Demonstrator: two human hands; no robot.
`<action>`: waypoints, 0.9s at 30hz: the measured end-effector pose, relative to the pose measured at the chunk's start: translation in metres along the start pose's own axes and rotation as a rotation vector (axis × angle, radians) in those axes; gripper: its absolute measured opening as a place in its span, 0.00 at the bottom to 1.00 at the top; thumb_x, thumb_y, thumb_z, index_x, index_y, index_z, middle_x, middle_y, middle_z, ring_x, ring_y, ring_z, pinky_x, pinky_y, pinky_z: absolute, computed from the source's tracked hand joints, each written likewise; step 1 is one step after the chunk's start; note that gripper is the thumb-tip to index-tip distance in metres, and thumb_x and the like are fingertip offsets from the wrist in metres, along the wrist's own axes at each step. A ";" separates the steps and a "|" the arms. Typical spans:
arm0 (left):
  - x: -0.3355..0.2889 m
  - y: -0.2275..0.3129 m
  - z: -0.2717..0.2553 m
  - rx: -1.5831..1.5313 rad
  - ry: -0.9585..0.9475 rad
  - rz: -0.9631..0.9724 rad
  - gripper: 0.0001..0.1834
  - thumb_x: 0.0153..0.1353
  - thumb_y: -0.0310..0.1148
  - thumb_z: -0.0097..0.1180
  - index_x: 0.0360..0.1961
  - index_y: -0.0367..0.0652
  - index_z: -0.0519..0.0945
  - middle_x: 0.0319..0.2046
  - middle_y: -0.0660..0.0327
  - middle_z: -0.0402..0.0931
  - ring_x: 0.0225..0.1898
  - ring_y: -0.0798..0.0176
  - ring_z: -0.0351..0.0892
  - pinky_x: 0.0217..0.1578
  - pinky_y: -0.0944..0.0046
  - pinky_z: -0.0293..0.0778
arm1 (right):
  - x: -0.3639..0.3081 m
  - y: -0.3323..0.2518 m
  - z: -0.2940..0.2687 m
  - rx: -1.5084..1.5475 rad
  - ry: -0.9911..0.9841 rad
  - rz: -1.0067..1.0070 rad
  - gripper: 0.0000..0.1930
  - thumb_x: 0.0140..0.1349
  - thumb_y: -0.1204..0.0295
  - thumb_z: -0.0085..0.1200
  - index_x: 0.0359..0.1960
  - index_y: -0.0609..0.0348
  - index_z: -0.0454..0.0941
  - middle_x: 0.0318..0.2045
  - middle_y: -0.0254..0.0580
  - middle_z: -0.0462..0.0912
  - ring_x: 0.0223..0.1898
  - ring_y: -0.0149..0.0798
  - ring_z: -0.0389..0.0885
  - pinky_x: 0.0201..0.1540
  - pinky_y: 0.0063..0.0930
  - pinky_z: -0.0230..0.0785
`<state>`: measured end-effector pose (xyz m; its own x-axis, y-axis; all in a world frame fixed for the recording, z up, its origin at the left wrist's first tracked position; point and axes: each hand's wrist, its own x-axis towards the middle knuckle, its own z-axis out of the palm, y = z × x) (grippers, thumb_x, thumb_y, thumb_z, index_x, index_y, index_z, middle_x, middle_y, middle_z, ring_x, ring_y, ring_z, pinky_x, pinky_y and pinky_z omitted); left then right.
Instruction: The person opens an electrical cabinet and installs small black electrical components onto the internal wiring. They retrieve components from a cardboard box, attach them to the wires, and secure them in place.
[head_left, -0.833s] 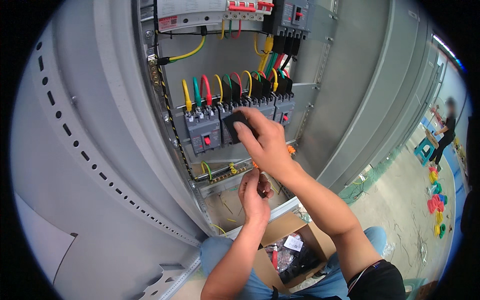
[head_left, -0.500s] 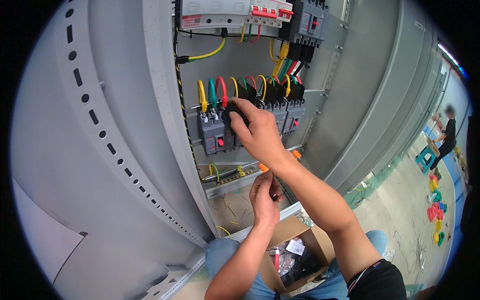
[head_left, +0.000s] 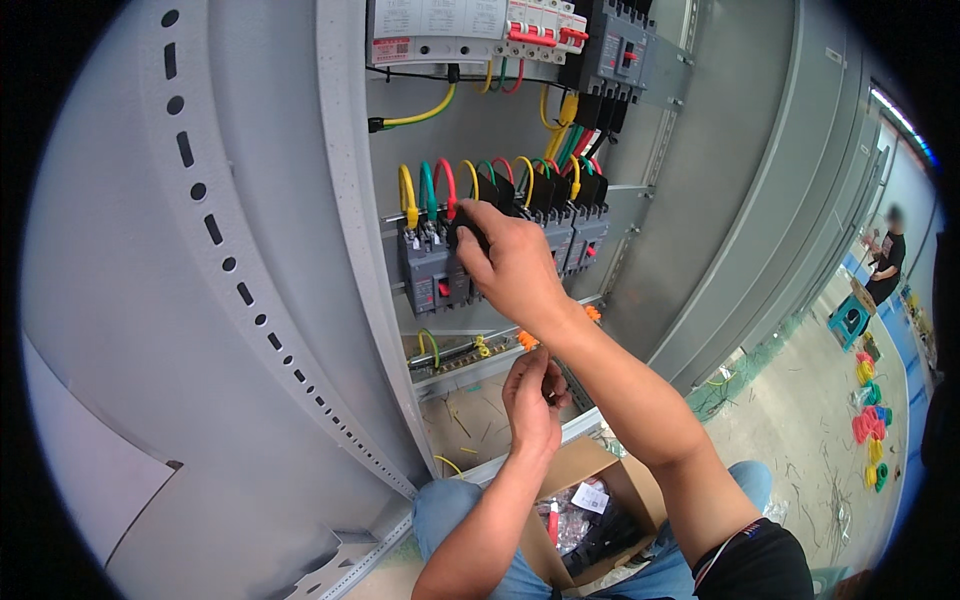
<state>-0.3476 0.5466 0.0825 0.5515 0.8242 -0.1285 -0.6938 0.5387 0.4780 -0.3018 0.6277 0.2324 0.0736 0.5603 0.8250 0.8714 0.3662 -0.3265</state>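
My right hand (head_left: pixel 512 262) reaches into the grey cabinet, thumb and fingers closed on a black divider plate (head_left: pixel 472 228) at the top of the row of circuit breakers. Most of that plate is hidden by the hand. Just left of it, the leftmost grey breaker (head_left: pixel 432 272) has a red toggle, with yellow, green and red looped wires (head_left: pixel 446 180) entering its top. Lower down, my left hand (head_left: pixel 533 405) hovers in front of the cabinet's bottom rail, its fingers curled inward around something dark that I cannot make out.
An open cardboard box (head_left: pixel 578 462) with bagged parts and a red-handled tool (head_left: pixel 553 520) stands between my knees. Above are a larger breaker (head_left: pixel 618 50) and red-switch breakers (head_left: pixel 535 35). Wire coils (head_left: pixel 872 425) lie on the floor at right, near a person (head_left: pixel 888 260) beside a blue stool (head_left: pixel 850 316).
The view has shifted slightly, moving the cabinet a little right in the picture. Both hands keep nearly the same pose and place. The person in the background has straightened somewhat.
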 end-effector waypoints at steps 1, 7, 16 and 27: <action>0.000 0.001 0.000 -0.001 0.004 0.000 0.06 0.70 0.38 0.59 0.36 0.50 0.78 0.25 0.71 0.73 0.24 0.73 0.66 0.26 0.67 0.61 | 0.002 -0.001 0.000 -0.011 0.014 -0.030 0.15 0.65 0.73 0.57 0.51 0.65 0.80 0.27 0.58 0.82 0.29 0.58 0.84 0.34 0.42 0.75; 0.004 -0.010 -0.004 -0.055 -0.093 0.030 0.08 0.70 0.37 0.61 0.36 0.47 0.80 0.26 0.69 0.74 0.23 0.74 0.69 0.21 0.69 0.60 | 0.030 0.012 0.026 -0.112 0.130 -0.283 0.14 0.62 0.76 0.59 0.50 0.62 0.79 0.30 0.52 0.84 0.31 0.57 0.84 0.33 0.43 0.76; -0.003 -0.003 -0.002 -0.060 -0.047 -0.030 0.07 0.70 0.37 0.62 0.38 0.46 0.80 0.25 0.70 0.73 0.23 0.75 0.68 0.22 0.70 0.61 | 0.022 -0.027 -0.030 0.059 0.480 -0.456 0.23 0.68 0.65 0.62 0.59 0.66 0.78 0.56 0.55 0.81 0.60 0.56 0.77 0.63 0.43 0.67; 0.005 -0.006 -0.005 -0.065 0.083 -0.055 0.08 0.72 0.35 0.55 0.43 0.43 0.80 0.28 0.71 0.75 0.24 0.75 0.71 0.24 0.72 0.66 | 0.059 -0.017 0.035 -0.054 0.479 -0.509 0.24 0.64 0.72 0.60 0.63 0.59 0.77 0.67 0.55 0.73 0.72 0.58 0.64 0.73 0.60 0.49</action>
<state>-0.3435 0.5482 0.0747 0.5512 0.8032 -0.2260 -0.6936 0.5917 0.4109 -0.3292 0.6809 0.2707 -0.1555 -0.0647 0.9857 0.8760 0.4521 0.1678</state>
